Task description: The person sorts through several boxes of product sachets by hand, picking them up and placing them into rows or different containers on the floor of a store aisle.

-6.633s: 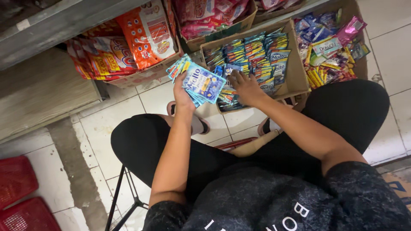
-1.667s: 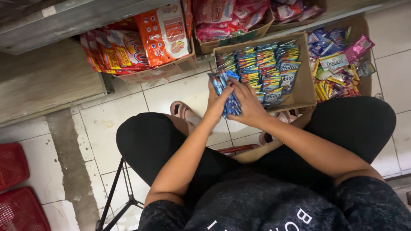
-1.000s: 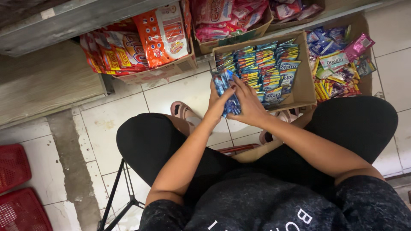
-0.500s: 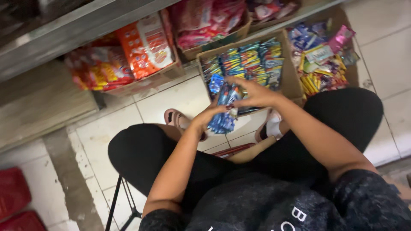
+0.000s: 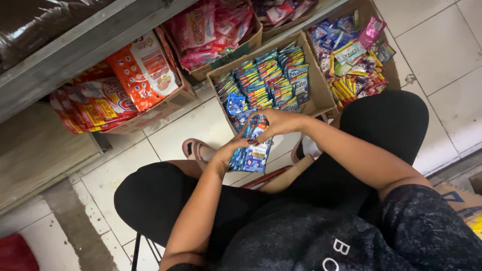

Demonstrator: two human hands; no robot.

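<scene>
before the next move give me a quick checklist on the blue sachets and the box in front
1. Stack of blue foil sachets held by both hands: ok, left hand below, right hand on top.
2. Stack squared up: not ok, edges fanned.
3. Open brown cardboard box within reach: ok, just ahead of the hands.
4. Free room in that box: cannot tell, rows look full.
5. White tiled floor beside the box: ok, no dropped sachets visible.

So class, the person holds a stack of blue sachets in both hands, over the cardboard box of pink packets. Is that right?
Not quite. In the head view the left hand and right hand hold the stack of blue sachets by the cardboard box of blue sachets, not pink ones. The rest stands.
</scene>
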